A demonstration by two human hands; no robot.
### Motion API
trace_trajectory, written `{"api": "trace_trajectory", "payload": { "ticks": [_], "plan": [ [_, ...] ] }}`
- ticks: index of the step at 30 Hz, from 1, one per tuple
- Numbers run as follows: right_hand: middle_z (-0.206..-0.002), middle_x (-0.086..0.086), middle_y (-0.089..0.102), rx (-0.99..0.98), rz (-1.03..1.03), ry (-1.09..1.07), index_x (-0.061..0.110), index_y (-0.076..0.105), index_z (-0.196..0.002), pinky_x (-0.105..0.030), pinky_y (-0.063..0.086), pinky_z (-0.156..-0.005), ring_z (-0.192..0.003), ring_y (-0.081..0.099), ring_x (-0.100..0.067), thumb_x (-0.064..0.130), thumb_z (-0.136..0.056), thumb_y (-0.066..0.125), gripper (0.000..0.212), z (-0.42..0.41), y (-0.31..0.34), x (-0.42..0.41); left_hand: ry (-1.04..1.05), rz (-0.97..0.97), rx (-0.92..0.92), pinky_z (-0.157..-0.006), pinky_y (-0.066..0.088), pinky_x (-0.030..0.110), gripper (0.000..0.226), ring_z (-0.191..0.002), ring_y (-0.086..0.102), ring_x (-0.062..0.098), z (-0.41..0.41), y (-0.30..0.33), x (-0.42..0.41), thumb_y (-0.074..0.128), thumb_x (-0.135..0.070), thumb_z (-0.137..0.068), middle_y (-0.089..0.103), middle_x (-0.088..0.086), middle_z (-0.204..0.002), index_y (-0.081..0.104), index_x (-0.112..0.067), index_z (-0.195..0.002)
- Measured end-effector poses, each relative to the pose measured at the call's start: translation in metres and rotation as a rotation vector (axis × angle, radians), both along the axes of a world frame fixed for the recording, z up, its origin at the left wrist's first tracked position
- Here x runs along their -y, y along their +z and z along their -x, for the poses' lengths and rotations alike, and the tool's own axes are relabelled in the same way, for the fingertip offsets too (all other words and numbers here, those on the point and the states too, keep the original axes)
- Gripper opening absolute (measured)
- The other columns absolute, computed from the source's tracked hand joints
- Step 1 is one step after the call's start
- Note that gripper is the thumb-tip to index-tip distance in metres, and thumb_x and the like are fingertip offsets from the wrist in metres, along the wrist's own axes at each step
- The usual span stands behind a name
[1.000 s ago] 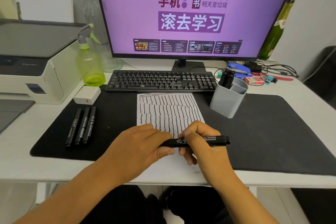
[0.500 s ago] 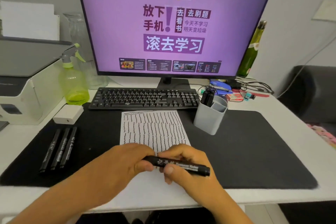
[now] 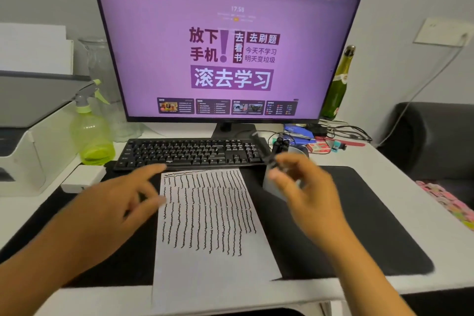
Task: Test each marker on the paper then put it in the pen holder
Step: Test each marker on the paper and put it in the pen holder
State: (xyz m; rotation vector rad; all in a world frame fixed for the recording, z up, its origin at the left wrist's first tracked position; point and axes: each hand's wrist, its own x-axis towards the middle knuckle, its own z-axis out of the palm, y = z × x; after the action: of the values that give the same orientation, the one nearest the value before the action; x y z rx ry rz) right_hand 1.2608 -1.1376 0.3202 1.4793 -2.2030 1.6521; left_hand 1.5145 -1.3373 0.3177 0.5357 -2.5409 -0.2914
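Two hands have parted since half a second ago, when both held one black marker level over the near end of the paper [image 3: 205,226]. The right hand [image 3: 305,192] has carried the marker [image 3: 272,159] up and back toward the grey pen holder [image 3: 295,151], which stands at the far edge of the black desk mat [image 3: 359,226], just right of the keyboard [image 3: 192,152]; the fingers pinch the marker, its dark end pointing up and left, blurred by motion. The left hand [image 3: 120,202] is released, fingers spread, empty, hovering over the mat's left side beside the paper. That reads as testing done for this marker and the drop into the holder in hand. The holder, largely hidden behind the right hand, already carries a few black markers [image 3: 280,142], their tops showing above its rim. The three markers seen earlier on the mat's left part are now covered by the left arm, so presumably more remain to test.
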Motion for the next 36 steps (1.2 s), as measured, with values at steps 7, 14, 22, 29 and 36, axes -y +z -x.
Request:
{"api": "trace_trajectory", "payload": {
  "ticks": [7,14,22,29,36],
  "plan": [
    [-0.118,-0.001,0.069,0.224,0.14,-0.369,0.017,0.06,-0.124,-0.04,0.06,-0.083,-0.097,0.07,-0.021,0.021,-0.093,0.072,0.034,0.065,0.013,0.018,0.63,-0.256,0.149,-0.077,0.05,0.049,0.006,-0.075,0.059,0.024,-0.042,-0.081,0.114,0.059,-0.028,-0.09,0.062,0.0,-0.079,0.063,-0.026,-0.094],
    [-0.086,0.016,0.058,0.158,0.028,-0.419,0.018,0.058,-0.112,-0.01,0.042,-0.057,-0.075,0.063,-0.004,0.024,-0.091,0.075,0.029,0.072,-0.003,0.038,0.69,-0.079,0.36,-0.054,0.045,0.027,0.019,-0.054,0.051,0.005,-0.06,-0.115,0.105,0.064,-0.046,-0.079,0.052,-0.012,-0.062,0.05,-0.038,-0.07],
    [-0.092,0.004,0.064,0.071,-0.033,-0.509,0.016,0.06,-0.116,-0.017,0.042,-0.061,-0.081,0.061,-0.016,0.031,-0.09,0.075,0.033,0.074,-0.003,0.04,0.675,-0.057,0.353,-0.052,0.042,0.026,0.02,-0.053,0.048,0.006,-0.051,-0.092,0.08,0.069,-0.04,-0.077,0.049,-0.009,-0.062,0.052,-0.031,-0.074],
    [-0.091,0.002,0.064,0.044,-0.116,-0.534,0.016,0.06,-0.102,-0.02,0.042,-0.059,-0.08,0.06,-0.018,0.032,-0.09,0.075,0.025,0.074,-0.001,0.039,0.73,-0.008,0.46,-0.057,0.04,0.019,0.038,-0.065,0.049,0.006,-0.042,-0.1,0.082,0.065,-0.05,-0.078,0.05,-0.008,-0.082,0.055,-0.025,-0.105],
    [-0.086,-0.006,0.066,-0.1,-0.399,-0.505,0.013,0.067,-0.079,-0.036,0.052,-0.068,-0.084,0.063,-0.03,0.036,-0.092,0.071,0.027,0.075,-0.017,0.044,0.838,-0.012,0.512,-0.048,0.032,0.021,0.046,-0.053,0.041,0.006,-0.045,-0.117,0.099,0.064,-0.057,-0.072,0.036,-0.01,-0.066,0.059,-0.022,-0.102]
  ]
}}
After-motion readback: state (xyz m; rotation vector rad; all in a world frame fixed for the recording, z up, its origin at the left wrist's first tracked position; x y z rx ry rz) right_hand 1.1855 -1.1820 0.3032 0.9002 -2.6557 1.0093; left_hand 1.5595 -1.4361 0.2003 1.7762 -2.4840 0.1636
